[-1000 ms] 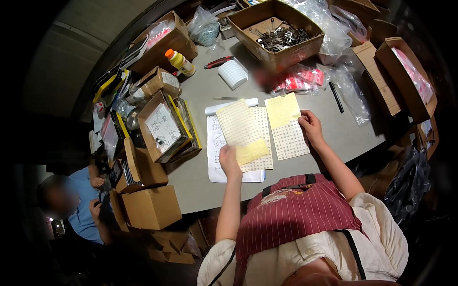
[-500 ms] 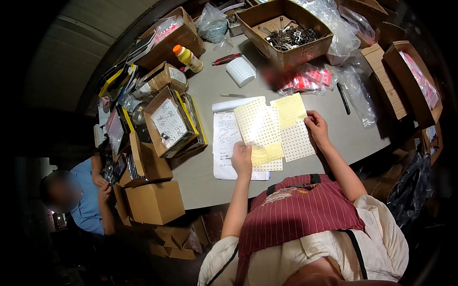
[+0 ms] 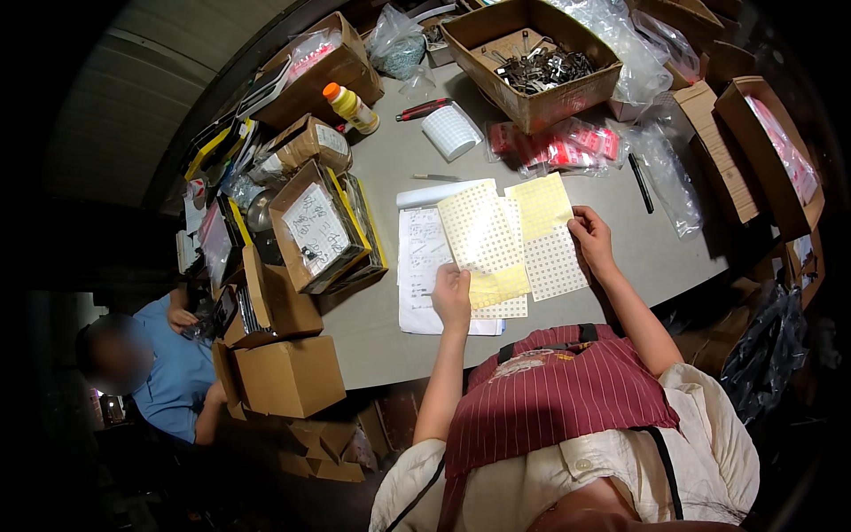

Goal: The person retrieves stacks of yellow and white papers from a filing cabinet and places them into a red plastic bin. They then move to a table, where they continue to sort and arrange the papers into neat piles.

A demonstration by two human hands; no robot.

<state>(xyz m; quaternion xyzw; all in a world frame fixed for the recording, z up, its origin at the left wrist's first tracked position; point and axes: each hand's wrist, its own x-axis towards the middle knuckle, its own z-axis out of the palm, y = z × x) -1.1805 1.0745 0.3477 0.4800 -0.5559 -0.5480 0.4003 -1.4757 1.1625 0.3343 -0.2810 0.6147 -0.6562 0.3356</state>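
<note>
My left hand [image 3: 452, 297] is closed on the lower left edge of a yellowish sheet of small printed stickers [image 3: 479, 232], which lies over other sheets. Its thumb rests on top of the paper. With fingers closed, my right hand [image 3: 592, 241] pinches the right edge of a second sticker sheet [image 3: 556, 264], part yellow backing and part small printed labels. The two sheets lie side by side, close together. Underneath the left one is a stack of white printed papers [image 3: 421, 306], partly covered.
Ahead stands a cardboard box [image 3: 514, 105] of metal clips. Nearby lie red plastic packets [image 3: 567, 149], a label roll [image 3: 452, 131], a red-black knife [image 3: 423, 109] and a black pen [image 3: 640, 183]. Left are a yellow bottle [image 3: 353, 108] and open boxes [image 3: 315, 226]. A co-worker [image 3: 173, 363] is at far left.
My hands and the sheets stay nearly still; the whole view shifts slightly. At far left, the co-worker's hands have moved apart, one arm lowering behind a cardboard box.
</note>
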